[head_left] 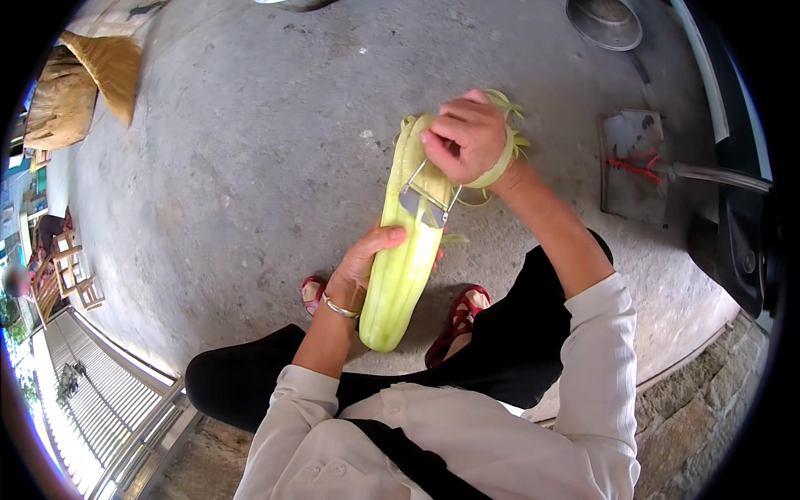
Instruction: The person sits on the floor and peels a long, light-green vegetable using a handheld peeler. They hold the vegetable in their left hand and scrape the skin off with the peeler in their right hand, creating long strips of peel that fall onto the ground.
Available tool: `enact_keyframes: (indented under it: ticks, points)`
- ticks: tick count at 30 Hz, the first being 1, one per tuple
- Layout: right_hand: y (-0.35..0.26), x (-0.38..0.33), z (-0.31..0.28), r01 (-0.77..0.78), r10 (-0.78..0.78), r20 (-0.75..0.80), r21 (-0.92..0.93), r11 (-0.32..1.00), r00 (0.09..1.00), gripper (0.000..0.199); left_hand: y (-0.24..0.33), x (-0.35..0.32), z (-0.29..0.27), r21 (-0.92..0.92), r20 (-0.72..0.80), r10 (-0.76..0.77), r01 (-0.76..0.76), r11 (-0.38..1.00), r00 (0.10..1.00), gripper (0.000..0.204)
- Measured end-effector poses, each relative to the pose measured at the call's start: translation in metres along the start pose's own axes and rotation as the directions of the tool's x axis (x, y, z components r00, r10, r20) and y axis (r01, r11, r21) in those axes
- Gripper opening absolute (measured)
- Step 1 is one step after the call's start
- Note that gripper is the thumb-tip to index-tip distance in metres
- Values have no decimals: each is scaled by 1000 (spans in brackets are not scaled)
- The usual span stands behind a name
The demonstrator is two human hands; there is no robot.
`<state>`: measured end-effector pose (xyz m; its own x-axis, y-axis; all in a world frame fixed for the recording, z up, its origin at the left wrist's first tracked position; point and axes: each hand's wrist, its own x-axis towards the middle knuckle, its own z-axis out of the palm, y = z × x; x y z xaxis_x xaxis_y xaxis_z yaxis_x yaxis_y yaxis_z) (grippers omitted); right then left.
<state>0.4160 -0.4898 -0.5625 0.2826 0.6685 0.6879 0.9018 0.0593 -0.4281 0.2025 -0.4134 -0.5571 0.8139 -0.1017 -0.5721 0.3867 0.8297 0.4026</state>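
Observation:
A long, pale green gourd [392, 292] slants in front of me, its lower end towards my lap. My left hand [364, 254] is wrapped round its middle from the left and beneath, thumb on top and most fingers hidden behind it. In my closed right hand [468, 140] is a Y-shaped metal peeler [425, 207], its handle hidden by the fingers. The peeler's wide blade lies across the gourd's upper half. A strip of green peel [493, 167] drapes over my right wrist, and thin peel curls [510, 107] stick out beyond that hand.
Grey concrete floor [250, 167] spreads around my red shoes [458, 321]. A metal pan [606, 23] lies at the far right, near a flat board [637, 167] with red cord. Wooden chairs [71, 267] and a person [42, 258] are at the far left, beside a woven cone-shaped object [108, 71].

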Motion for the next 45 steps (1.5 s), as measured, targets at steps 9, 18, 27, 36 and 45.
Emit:
enact_keyframes:
  ticks: [9, 18, 27, 36, 45]
  points:
    - [11, -14, 4, -42, 32, 138, 71, 997, 990, 29, -8, 5, -5, 28, 39, -78, 77, 997, 996, 74]
    - [35, -58, 28, -243, 195, 397, 75, 967, 897, 27, -30, 21, -24, -142, -22, -215, 210, 967, 976, 68]
    - [48, -115, 66, -419, 317, 501, 103, 902, 805, 28, -52, 39, -58, -172, 6, -292, 289, 942, 956, 64]
    - [60, -120, 69, -409, 312, 449, 136, 902, 837, 29, -52, 43, -54, -144, -46, -319, 310, 940, 947, 69]
    - [88, -129, 73, -439, 357, 434, 101, 893, 827, 20, -53, 41, -57, -132, -87, -346, 334, 933, 934, 69]
